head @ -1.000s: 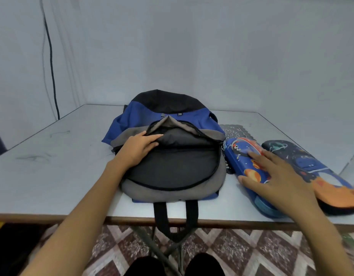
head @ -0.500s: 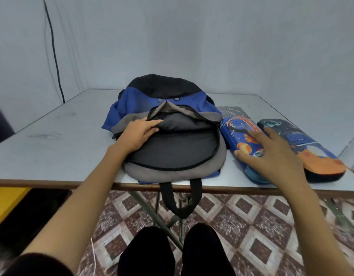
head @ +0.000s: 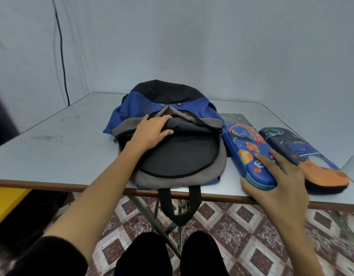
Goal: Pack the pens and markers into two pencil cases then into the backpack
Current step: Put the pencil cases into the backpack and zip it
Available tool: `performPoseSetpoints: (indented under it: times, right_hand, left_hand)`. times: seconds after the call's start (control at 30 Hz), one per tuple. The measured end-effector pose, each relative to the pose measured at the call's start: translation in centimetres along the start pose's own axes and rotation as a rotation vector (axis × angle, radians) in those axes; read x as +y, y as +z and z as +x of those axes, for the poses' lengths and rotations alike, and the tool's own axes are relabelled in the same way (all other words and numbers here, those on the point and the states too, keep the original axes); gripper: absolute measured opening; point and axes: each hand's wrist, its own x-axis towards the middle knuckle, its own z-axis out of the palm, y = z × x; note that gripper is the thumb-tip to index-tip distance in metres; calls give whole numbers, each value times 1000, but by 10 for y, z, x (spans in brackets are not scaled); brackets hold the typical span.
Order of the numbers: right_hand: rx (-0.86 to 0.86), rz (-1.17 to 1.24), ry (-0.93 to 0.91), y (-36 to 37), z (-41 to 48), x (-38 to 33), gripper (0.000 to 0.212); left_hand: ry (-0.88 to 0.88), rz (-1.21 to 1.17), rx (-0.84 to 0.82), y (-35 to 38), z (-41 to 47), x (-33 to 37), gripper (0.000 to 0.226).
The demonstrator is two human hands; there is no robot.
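Blue pencil case [head: 245, 150], lower right, about to go into the open backpack [head: 166, 100] at centre.
The right hand [head: 277, 182] lies on its hard glossy lid, fingers spread, thumb at the rounded end; the left hand [head: 150, 132] curls its fingers over the soft flap. Grip the slick shell firmly and feed it in lengthwise.

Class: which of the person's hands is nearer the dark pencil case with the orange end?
Right. The right hand rests on the blue pencil case, just beside the dark pencil case; the left hand holds the backpack open, farther left.
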Motion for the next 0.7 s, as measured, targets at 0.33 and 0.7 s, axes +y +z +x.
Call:
performPoseSetpoints:
  times: [0.33, 0.7]
  right_hand:
    - [137, 76, -14, -14, 11, -32, 56]
    - [48, 205, -134, -14, 10, -84, 54]
  left_hand:
    - [-47, 21, 156, -24, 21, 6, 38]
    - [-83, -105, 293, -48, 35, 14, 42]
